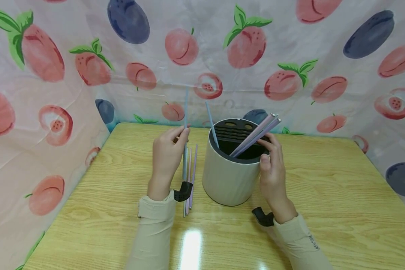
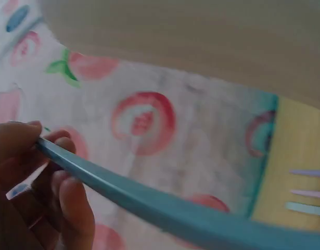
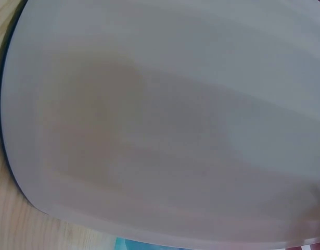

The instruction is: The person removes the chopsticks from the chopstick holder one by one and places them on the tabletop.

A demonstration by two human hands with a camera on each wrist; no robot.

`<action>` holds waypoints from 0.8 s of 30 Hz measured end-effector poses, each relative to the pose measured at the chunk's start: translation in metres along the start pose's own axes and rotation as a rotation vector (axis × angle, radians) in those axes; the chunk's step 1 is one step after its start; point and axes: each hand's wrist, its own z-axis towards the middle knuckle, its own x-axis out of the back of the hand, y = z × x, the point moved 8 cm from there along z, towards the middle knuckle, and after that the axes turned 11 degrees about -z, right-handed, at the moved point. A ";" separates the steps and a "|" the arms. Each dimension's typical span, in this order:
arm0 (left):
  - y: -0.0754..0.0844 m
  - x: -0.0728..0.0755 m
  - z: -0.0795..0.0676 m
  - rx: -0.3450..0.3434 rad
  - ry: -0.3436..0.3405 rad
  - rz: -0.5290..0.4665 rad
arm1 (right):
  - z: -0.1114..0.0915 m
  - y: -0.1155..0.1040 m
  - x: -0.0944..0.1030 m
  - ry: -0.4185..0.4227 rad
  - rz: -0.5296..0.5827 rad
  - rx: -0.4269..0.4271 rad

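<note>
Held chopstick [image 2: 149, 204] clear of holder rim [image 1: 236, 160]

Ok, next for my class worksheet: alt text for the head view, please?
A person's left hand pinches a slim pale-blue stick beside a black-topped, cylindrical cream holder, whose rim the right hand holds. Pink, purple and blue sticks lean inside it; other thin sticks lie on the yellowish wooden table, before a fruit-print cloth backdrop.
</note>
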 end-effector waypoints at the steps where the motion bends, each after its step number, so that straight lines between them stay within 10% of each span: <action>1: -0.009 -0.002 -0.001 0.031 -0.007 0.031 | 0.000 -0.001 0.000 0.002 0.000 0.006; 14: -0.124 -0.033 -0.038 0.531 -0.323 0.258 | -0.001 -0.001 0.000 0.001 -0.007 0.006; 24: -0.144 -0.042 -0.060 0.646 -0.484 0.296 | 0.000 -0.004 0.002 0.008 -0.011 0.017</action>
